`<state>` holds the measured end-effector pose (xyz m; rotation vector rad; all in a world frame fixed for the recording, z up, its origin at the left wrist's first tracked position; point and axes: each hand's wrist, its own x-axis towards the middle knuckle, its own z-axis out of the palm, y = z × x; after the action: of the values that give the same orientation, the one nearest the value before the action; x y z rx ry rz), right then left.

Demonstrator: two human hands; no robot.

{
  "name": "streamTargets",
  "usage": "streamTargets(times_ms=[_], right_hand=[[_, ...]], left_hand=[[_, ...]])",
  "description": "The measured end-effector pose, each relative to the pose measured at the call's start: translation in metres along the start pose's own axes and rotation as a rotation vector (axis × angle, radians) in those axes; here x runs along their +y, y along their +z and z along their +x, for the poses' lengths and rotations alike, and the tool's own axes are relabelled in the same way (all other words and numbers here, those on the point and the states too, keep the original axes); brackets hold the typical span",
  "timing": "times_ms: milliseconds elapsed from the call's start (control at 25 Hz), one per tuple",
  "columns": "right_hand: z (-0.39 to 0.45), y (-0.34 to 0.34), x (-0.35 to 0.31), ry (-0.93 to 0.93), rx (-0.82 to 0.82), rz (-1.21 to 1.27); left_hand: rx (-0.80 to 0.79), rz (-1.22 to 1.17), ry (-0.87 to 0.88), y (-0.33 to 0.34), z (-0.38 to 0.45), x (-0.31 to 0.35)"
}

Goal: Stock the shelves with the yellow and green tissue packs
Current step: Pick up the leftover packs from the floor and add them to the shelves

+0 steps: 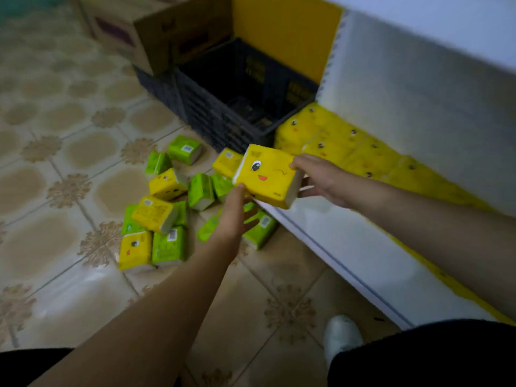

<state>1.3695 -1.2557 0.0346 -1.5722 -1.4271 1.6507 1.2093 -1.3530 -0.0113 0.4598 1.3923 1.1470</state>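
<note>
Yellow tissue pack (pixel 267 176) pinched between left hand (pixel 234 216) and right hand (pixel 321 178), face up, long axis toward shelf (pixel 349 238); black crate (pixel 212 107) beyond, contents unclear.

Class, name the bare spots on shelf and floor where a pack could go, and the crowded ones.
Bare: the white shelf front strip, between its edge and the yellow packs behind; floor tiles left of the pile. Crowded: the floor pile beside the black crate.

Bare shelf (pixel 349 247) before yellow packs (pixel 346 152)
</note>
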Motion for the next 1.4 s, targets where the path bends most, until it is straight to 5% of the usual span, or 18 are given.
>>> streamTargets(times_ms=[120,440,680,840,1000,1200,1400], right_hand=[[-0.072,-0.064,0.013,0.001,0.095,0.14],[-0.215,-0.176,0.129,0.128,0.51,0.536],[-0.266,-0.258,0.23,0.264,0.786,0.79],[-0.293,-0.322,0.295,0.369,0.988,0.779],[-0.269,-0.354,0.336,0.438,1.1,0.715],[-0.209,-0.35,0.337,0.48,1.051,0.554],[-0.206,-0.351,0.328,0.536,1.028,0.45]], left_hand=[[-0.109,-0.142,0.047,0.072,-0.046,0.011],[-0.264,0.22,-0.002,0.236,-0.111,-0.052],[-0.567,0.662,-0.039,0.326,-0.124,-0.127],[-0.645,1.036,0.258,0.35,-0.109,-0.164],[-0.701,1.019,-0.053,0.374,-0.09,-0.186],[-0.774,1.067,-0.21,0.394,-0.073,-0.216],[-0.927,1.317,-0.117,0.394,-0.073,-0.22]])
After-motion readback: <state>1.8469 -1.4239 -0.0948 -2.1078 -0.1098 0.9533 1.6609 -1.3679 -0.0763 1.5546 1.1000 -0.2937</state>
